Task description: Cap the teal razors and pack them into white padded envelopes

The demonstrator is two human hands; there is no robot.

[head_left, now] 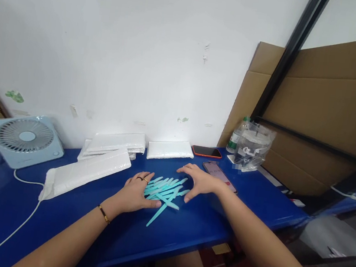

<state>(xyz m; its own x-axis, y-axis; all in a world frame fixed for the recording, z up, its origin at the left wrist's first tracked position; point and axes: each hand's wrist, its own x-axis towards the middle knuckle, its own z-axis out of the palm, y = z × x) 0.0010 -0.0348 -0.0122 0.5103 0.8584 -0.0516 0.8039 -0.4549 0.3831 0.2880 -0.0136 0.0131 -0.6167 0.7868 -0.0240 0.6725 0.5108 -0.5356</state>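
A loose pile of thin turquoise sticks, shaped like eyebrow razors (164, 189), lies on the blue table (165, 232). Several of them cross each other, and one points out toward the front edge. At the pile's left side rests my left hand (139, 193), fingers apart, its thumb touching the near sticks. My right hand (199, 182) curves around the right side with thumb and fingers spread. Nothing is gripped in either hand. Parts of the sticks on the left are hidden beneath my left fingers.
White padded mailers (114, 142) lie stacked behind on the left, another mailer (171, 150) by the wall. Two phones, one dark-screened (207, 152) and one lit (220, 175), lie right. A blue fan (26, 140) with a cable, a bottle (234, 139) and a plastic-wrapped container (253, 148) stand around.
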